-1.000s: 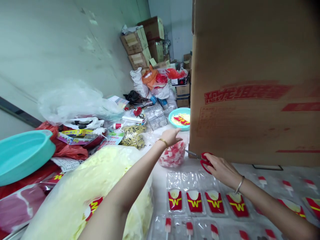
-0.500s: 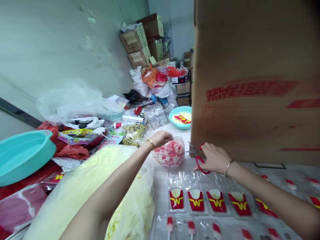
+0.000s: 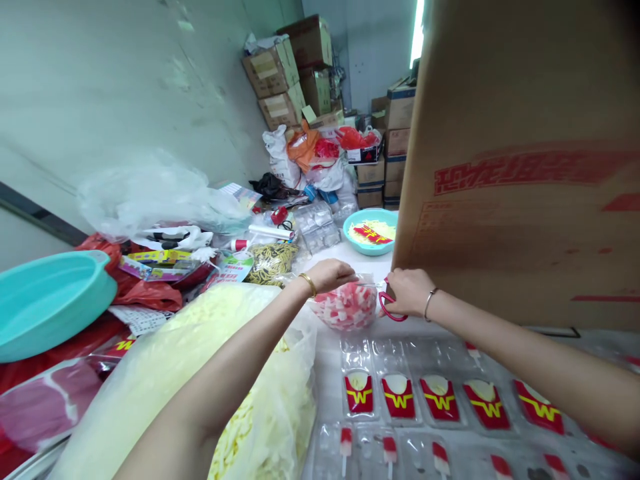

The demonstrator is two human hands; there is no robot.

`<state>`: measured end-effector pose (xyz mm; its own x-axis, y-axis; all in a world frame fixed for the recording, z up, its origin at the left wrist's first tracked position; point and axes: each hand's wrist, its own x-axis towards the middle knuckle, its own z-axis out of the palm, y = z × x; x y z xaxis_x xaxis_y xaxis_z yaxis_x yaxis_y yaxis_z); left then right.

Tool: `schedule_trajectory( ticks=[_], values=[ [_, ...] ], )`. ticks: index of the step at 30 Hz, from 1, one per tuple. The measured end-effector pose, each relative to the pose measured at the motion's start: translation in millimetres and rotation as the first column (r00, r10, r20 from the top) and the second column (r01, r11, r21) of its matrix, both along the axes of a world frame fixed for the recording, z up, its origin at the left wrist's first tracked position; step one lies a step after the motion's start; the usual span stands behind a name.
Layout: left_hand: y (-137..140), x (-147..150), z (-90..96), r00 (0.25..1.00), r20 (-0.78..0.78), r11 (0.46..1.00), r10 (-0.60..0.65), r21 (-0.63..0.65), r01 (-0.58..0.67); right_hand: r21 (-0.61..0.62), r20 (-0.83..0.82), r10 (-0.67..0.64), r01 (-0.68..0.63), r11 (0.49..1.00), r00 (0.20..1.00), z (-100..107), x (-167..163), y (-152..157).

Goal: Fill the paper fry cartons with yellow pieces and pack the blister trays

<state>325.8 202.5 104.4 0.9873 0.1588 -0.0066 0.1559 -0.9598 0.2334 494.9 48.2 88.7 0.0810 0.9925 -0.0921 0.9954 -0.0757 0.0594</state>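
Observation:
My left hand (image 3: pixel 332 275) grips the top of a clear plastic bag (image 3: pixel 347 308) full of small red-and-white pieces, which rests on the white table. In my right hand (image 3: pixel 411 292) is a pair of scissors (image 3: pixel 393 310) with red handles. Its blades point left and lie at the bag's upper edge; whether they have cut into it I cannot tell. Just in front are clear plastic trays with red fries boxes (image 3: pixel 399 397) marked with a yellow W. Nearer still, trays hold small red-and-white popsicle pieces (image 3: pixel 390 451).
A big cardboard box (image 3: pixel 520 220) stands at the right. On the left lie a large bag of pale yellow strips (image 3: pixel 200 360) and a turquoise basin (image 3: pixel 55 300). Behind are a smaller turquoise basin (image 3: pixel 371 252), a bag of striped bands (image 3: pixel 271 263) and stacked cartons (image 3: pixel 273 70).
My right hand has moved left, bringing the scissors from beside the bag to its top edge. The left hand keeps its hold on the bag. The view has shifted slightly.

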Motion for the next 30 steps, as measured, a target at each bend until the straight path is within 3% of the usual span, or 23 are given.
schedule_trajectory(
  ticks=[5,11,16,23,26,30],
  values=[
    [2,1,0.4,1.0,0.007,1.0,0.009,-0.022,-0.009,-0.104,0.026,0.048,-0.045,0.994,0.999,5,1,5],
    [-1,0,2.4,0.999,0.029,0.998,0.016,-0.058,-0.015,0.003,0.037,0.096,-0.096,0.995,0.995,-1,-6,12],
    [-3,-3,-1.6,0.993,0.08,0.996,0.082,-0.03,-0.08,-0.04,0.023,0.081,-0.08,0.996,0.996,-5,-14,17],
    [-3,8,-8.4,0.973,0.139,0.979,0.186,-0.108,-0.171,-0.006,0.023,0.017,-0.017,1.0,1.0,-5,-21,21],
    [0,7,-15.9,0.945,0.161,0.944,0.286,-0.216,-0.249,-0.037,-0.002,0.012,-0.012,0.999,1.0,-2,-26,28],
    [5,5,-26.3,0.874,0.194,0.833,0.446,-0.448,-0.326,-0.019,-0.01,-0.008,0.008,1.0,1.0,-2,-31,34]
  ],
)
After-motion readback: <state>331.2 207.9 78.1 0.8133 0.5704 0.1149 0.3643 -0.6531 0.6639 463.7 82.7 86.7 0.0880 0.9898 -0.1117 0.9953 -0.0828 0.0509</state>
